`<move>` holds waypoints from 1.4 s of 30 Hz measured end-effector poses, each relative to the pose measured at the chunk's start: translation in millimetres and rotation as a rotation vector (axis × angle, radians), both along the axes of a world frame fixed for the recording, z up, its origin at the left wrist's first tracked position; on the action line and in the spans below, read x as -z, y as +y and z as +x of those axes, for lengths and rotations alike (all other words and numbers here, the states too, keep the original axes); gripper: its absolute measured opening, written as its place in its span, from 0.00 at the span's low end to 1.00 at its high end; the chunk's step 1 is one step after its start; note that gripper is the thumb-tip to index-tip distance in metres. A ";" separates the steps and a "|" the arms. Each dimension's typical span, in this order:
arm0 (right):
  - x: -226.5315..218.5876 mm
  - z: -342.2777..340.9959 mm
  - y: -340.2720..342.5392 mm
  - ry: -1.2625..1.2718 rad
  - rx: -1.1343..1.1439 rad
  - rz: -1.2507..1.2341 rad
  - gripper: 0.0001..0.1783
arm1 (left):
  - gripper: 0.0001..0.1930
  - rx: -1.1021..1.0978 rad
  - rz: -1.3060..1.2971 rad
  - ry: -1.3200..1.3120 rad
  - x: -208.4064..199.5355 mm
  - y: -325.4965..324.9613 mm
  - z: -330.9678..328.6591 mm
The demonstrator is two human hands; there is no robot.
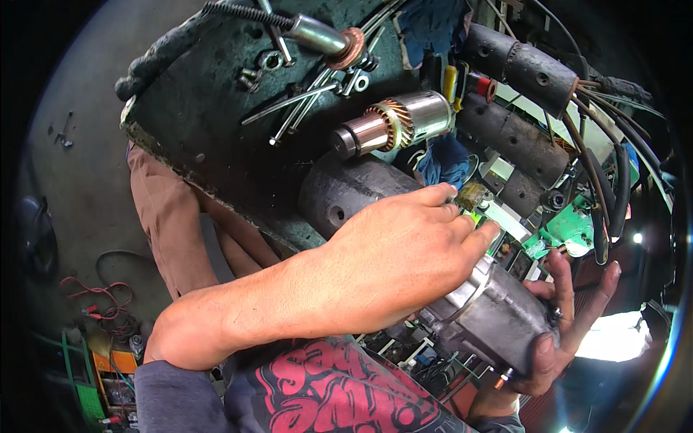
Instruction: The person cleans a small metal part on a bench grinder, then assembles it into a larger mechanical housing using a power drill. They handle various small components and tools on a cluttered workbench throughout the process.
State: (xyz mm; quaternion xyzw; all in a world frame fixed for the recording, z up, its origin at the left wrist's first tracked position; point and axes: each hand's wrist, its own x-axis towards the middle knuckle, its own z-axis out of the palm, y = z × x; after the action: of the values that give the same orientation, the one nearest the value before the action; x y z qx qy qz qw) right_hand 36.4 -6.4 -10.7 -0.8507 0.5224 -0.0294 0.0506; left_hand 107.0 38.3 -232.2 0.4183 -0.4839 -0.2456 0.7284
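A grey metal cylinder with copper-coloured studs, which looks like a starter solenoid, lies tilted at the lower right. My right hand grips it from its far end, thumb on the near side and two fingers stretched past it. Across from the left reaches my left hand, back upward, its fingers bent over the pale metal end of that cylinder. The thumb and whatever it grips are hidden. Behind my left hand lies a dark cylindrical housing. An armature with copper windings rests just above the housing.
The dark bench bears long bolts, nuts and a shaft with a copper-coloured disc. More dark housings, cables and a green part lie right. Brown trousers show beside the bench.
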 end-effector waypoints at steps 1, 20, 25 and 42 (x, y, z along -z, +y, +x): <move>-0.1 -0.9 0.1 -0.021 -0.009 0.044 0.73 | 0.32 0.012 0.009 -0.011 0.2 0.4 -1.0; -6.4 -13.3 -19.8 -0.001 -0.226 0.204 0.61 | 0.59 0.179 0.089 -0.101 -4.5 -0.3 9.4; -11.1 -11.0 -25.7 -0.156 -0.452 0.154 0.57 | 0.61 0.240 0.159 -0.220 -14.8 1.5 23.7; -1.6 -25.6 -36.8 -0.126 -0.564 0.098 0.41 | 0.61 0.275 0.295 -0.293 -29.2 4.1 27.0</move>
State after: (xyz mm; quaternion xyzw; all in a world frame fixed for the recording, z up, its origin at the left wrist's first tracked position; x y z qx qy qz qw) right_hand 10.8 -43.3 -9.1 -0.9553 0.2622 -0.0417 0.1302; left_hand 134.1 42.4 -203.0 0.4813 -0.5957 -0.3471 0.5413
